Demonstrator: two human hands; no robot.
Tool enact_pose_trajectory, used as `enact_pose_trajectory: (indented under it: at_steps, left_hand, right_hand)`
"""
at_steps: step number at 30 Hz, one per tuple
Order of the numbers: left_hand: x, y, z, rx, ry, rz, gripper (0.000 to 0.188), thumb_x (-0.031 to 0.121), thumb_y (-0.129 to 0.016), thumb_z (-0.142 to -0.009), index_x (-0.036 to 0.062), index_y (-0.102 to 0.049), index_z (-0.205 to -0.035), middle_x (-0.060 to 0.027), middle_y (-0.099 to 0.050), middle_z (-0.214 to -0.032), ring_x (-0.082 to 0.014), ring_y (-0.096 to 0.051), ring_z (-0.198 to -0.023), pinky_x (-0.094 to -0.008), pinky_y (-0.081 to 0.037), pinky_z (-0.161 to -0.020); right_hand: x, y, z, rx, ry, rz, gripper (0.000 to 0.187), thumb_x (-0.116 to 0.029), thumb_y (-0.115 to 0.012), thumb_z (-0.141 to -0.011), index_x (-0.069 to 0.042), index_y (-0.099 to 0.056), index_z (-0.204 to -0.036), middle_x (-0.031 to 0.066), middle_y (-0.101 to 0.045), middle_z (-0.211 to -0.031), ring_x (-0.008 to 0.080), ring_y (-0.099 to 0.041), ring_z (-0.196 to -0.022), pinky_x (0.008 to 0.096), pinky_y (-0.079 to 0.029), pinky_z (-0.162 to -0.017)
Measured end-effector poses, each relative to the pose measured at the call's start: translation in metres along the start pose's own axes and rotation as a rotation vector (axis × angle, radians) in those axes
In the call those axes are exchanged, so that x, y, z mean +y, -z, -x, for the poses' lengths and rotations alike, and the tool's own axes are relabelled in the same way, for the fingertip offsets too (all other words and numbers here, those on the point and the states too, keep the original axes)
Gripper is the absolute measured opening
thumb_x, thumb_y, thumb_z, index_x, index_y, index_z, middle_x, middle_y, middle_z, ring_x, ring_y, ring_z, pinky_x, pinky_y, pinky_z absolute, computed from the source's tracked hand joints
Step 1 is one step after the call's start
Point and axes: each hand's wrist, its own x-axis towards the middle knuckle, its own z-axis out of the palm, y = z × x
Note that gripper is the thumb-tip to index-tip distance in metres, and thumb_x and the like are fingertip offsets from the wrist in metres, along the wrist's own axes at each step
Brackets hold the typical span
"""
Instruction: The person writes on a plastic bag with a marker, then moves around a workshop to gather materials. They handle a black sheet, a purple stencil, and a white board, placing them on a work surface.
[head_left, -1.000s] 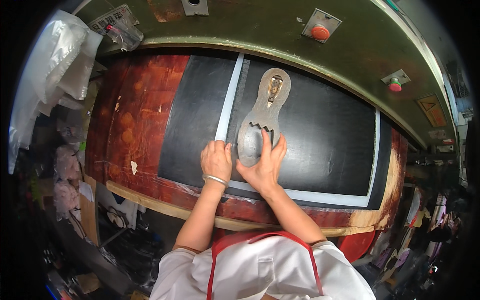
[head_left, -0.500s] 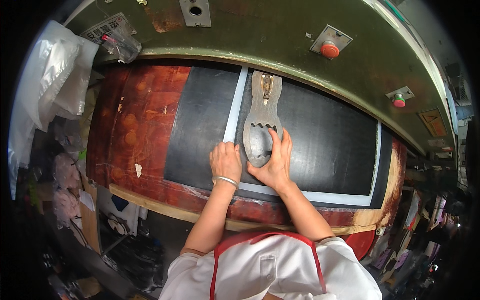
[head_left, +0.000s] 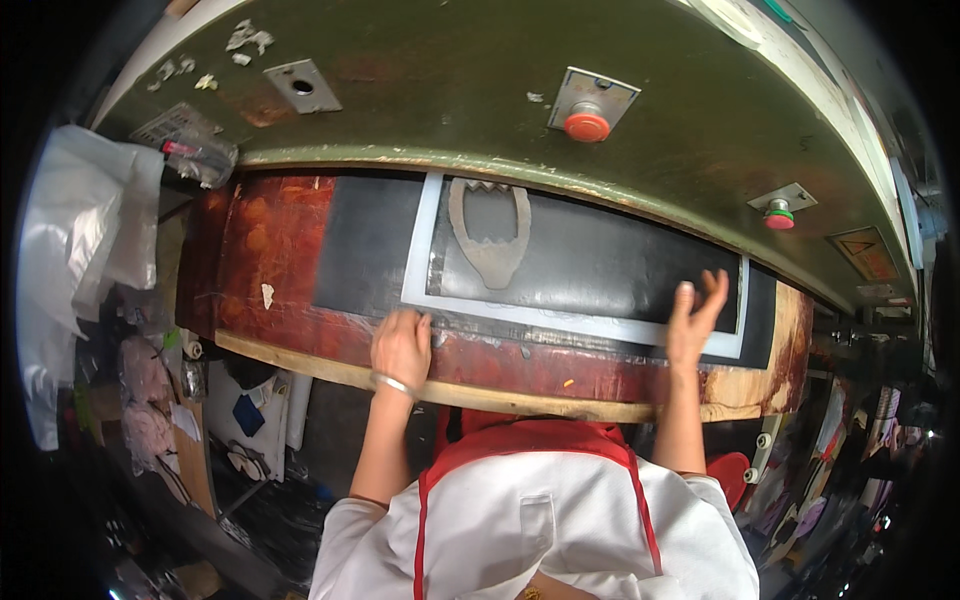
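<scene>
A grey metal plate with a toothed opening, shaped like a cutting die, lies on a black sheet. Its far part is hidden under a green machine beam. A pale strip frames the sheet's left, front and right sides. My left hand, with a bangle at the wrist, is curled closed by the strip's front left corner; its fingertips are hidden, so what they hold, if anything, does not show. Over the sheet's front right corner is my right hand, fingers apart and holding nothing.
Red push button and red-green button stick out of the green beam. Reddish-brown board extends left of the sheet. A wooden edge runs along the front. Clear plastic bags hang at the left.
My right hand has let go of the metal plate and moved right. My left hand has moved slightly left and nearer me. The green beam covers more of the plate; my view has shifted.
</scene>
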Motion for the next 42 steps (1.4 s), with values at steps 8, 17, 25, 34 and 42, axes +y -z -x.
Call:
enact_pose_trajectory:
  at_steps: [8,17,25,34,42]
  left_hand:
    - [0.003,-0.037,-0.024,0.134,-0.053,0.057,0.012,0.017,-0.064,-0.082,0.0072,-0.062,-0.074,-0.0101,-0.059,-0.065,-0.0299,-0.056,-0.062,-0.0397,-0.039,-0.058]
    - [0.016,-0.053,-0.097,0.253,-0.175,-0.002,0.019,0.019,-0.062,-0.083,0.0079,-0.059,-0.068,-0.0112,-0.055,-0.059,-0.0308,-0.054,-0.058,-0.0406,-0.039,-0.055]
    - [0.014,-0.049,-0.098,0.24,-0.186,0.012,0.021,0.02,-0.061,-0.084,0.0082,-0.058,-0.068,-0.0108,-0.056,-0.06,-0.0313,-0.054,-0.06,-0.041,-0.04,-0.057]
    - [0.004,-0.06,-0.081,0.231,-0.17,0.058,0.026,0.022,-0.06,-0.086,0.0079,-0.055,-0.064,-0.01,-0.054,-0.06,-0.0293,-0.054,-0.064,-0.0407,-0.04,-0.062]
    - [-0.001,-0.027,0.003,0.097,-0.094,0.023,0.022,0.02,-0.061,-0.084,0.0068,-0.058,-0.067,-0.0129,-0.056,-0.064,-0.0327,-0.055,-0.066,-0.0423,-0.041,-0.063]
  right_hand:
    - [0.01,0.053,-0.128,0.544,0.078,0.127,0.069,-0.042,-0.036,-0.098,0.007,-0.016,-0.142,0.0291,-0.025,-0.144,0.0376,-0.028,-0.133,0.0413,-0.023,-0.11]
    - [0.012,0.017,-0.181,0.636,0.237,0.15,0.075,-0.048,-0.023,-0.098,0.011,-0.007,-0.142,0.032,-0.001,-0.149,0.0386,-0.001,-0.141,0.0434,-0.004,-0.114]
    - [0.004,0.015,-0.099,0.436,0.089,-0.037,0.063,-0.033,-0.035,-0.099,0.006,-0.013,-0.143,0.0291,-0.012,-0.148,0.0383,-0.02,-0.137,0.0427,-0.022,-0.111]
    - [0.055,-0.004,0.027,-0.159,0.128,0.072,0.015,-0.013,-0.065,-0.083,-0.002,-0.067,-0.093,0.0128,-0.063,-0.081,0.0282,-0.057,-0.08,0.0374,-0.044,-0.076]
    - [0.011,0.012,0.062,-0.099,0.133,0.177,0.006,-0.006,-0.063,-0.082,-0.002,-0.067,-0.085,0.0141,-0.063,-0.08,0.0286,-0.058,-0.079,0.0366,-0.046,-0.076]
